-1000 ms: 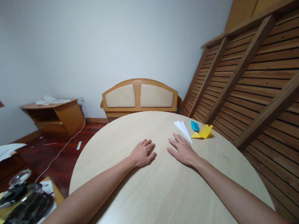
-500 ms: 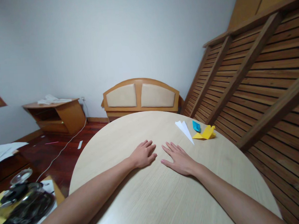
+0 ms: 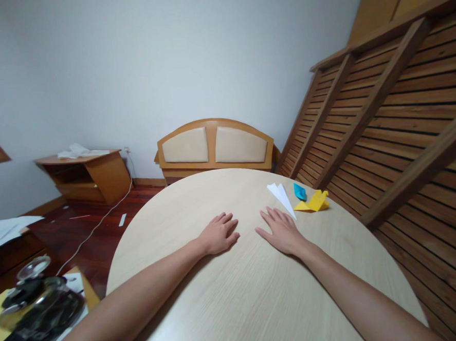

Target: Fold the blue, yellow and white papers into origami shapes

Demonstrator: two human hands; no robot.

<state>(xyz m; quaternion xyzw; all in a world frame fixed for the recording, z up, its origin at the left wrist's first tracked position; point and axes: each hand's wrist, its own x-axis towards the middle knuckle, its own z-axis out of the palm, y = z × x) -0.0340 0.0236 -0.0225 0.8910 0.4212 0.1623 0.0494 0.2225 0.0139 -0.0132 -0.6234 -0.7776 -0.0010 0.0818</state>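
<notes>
My left hand [image 3: 218, 234] lies palm down on the round, pale wooden table [image 3: 236, 298], fingers spread and nothing in them. Over the table to its right is my right hand [image 3: 281, 232], also palm down with its fingers apart and holding nothing. Close to the right fingertips lies a white paper plane [image 3: 282, 198]. Beyond it rests a small blue folded paper piece [image 3: 299, 192], perhaps a boat. A yellow origami bird [image 3: 315, 201] sits to the right of the plane, near the table's far right edge.
A slatted wooden frame [image 3: 380, 125] leans along the right side. Behind the table stands a padded headboard [image 3: 214, 146]. A low cabinet [image 3: 85, 179] with papers is at the far left, and a cluttered stand [image 3: 91, 294] is at near left.
My right hand has moved forward and to the right, closer to the white paper plane. My left hand and the folded papers have stayed in place.
</notes>
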